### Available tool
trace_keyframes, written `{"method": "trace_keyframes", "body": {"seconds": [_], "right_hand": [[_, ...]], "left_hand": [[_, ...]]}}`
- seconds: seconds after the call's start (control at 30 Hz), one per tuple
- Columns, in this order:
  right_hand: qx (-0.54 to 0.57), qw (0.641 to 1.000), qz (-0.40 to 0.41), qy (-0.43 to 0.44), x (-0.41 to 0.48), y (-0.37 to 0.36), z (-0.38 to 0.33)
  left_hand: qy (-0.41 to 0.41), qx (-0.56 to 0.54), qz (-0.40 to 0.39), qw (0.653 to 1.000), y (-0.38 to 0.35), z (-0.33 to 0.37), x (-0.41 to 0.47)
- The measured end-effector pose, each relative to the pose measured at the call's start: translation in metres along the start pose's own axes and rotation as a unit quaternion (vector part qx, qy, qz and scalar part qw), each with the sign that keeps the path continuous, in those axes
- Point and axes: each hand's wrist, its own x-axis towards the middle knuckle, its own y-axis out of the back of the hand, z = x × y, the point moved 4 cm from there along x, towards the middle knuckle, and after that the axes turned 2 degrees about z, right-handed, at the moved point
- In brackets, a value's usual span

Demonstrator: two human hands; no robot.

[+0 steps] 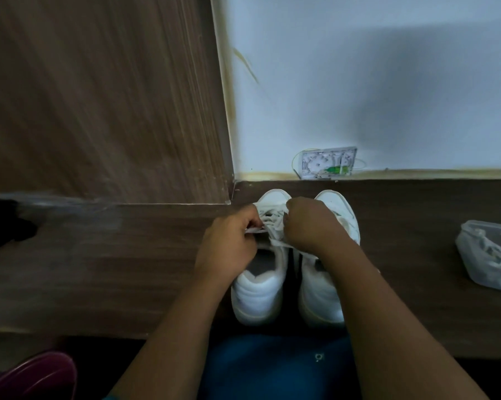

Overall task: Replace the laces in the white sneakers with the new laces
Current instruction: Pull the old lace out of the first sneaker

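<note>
Two white sneakers stand side by side on the brown table, toes toward the wall: the left sneaker [258,295] and the right sneaker [321,298]. Both of my hands work over the left sneaker's lacing. My left hand [229,243] pinches a white lace [272,223] at the shoe's left side. My right hand [309,223] is curled over the laces near the tongue and grips a strand; its fingertips are hidden. A clear plastic bag [485,255] with white laces inside lies at the right.
A wooden panel [99,96] rises at the back left, a pale wall [358,82] behind the shoes. A small white wall box [328,163] with wires sits at the table's back edge. A dark object [4,223] lies far left. A maroon seat [33,376] is below left.
</note>
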Motion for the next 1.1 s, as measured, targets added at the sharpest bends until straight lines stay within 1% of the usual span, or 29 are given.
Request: {"method": "trace_keyframes", "body": {"seconds": [0.1,0.23,0.37,0.43,0.5,0.53,0.6,0.63,0.67,0.77,0.8,0.87,0.93,1.0,1.1], "right_hand": [[0.006,1.0,-0.014,0.019,-0.002,0.0,-0.004],[0.076,0.996,-0.026,0.028,-0.004,0.0,-0.006],[0.035,0.999,-0.004,-0.006,-0.001,0.003,0.002],[0.015,1.0,0.011,-0.006,0.001,0.003,0.008],[0.041,0.998,0.05,-0.015,0.002,0.003,0.012],[0.083,0.992,0.094,-0.031,0.002,0.006,0.013],[0.184,0.959,0.2,-0.08,0.002,0.014,0.018],[0.212,0.945,0.234,-0.089,0.002,0.016,0.019],[0.206,0.945,0.24,-0.082,0.002,0.015,0.017],[0.104,0.971,0.206,-0.061,0.001,0.007,0.008],[0.099,0.974,0.199,-0.056,0.0,0.007,0.004],[0.111,0.978,0.173,-0.022,0.001,0.004,-0.002],[0.08,0.989,0.124,0.008,0.003,0.0,-0.008],[0.071,0.993,0.094,0.019,0.003,-0.002,-0.009],[0.107,0.991,0.081,0.026,0.002,-0.001,-0.007]], "left_hand": [[-0.01,0.019,-0.005,1.0,0.001,0.005,-0.001],[-0.01,0.02,0.001,1.0,0.0,0.004,-0.001],[-0.003,-0.023,0.022,0.999,-0.001,-0.005,0.001],[0.002,-0.043,0.028,0.999,0.0,-0.01,0.002],[-0.01,-0.038,0.012,0.999,-0.001,-0.01,0.002],[-0.018,-0.032,0.004,0.999,-0.002,-0.009,0.002],[-0.026,-0.035,0.0,0.999,-0.003,-0.011,0.004],[-0.019,-0.051,0.0,0.999,-0.004,-0.013,0.004],[-0.002,-0.078,0.004,0.997,-0.003,-0.015,0.004],[0.079,-0.204,0.022,0.976,-0.003,-0.017,0.005],[0.097,-0.245,0.03,0.964,-0.003,-0.017,0.006],[0.116,-0.287,0.037,0.95,-0.004,-0.018,0.01],[0.133,-0.269,0.045,0.953,-0.005,-0.022,0.013],[0.149,-0.225,0.052,0.961,-0.004,-0.027,0.015],[0.157,-0.226,0.005,0.961,-0.006,-0.029,0.014]]}}
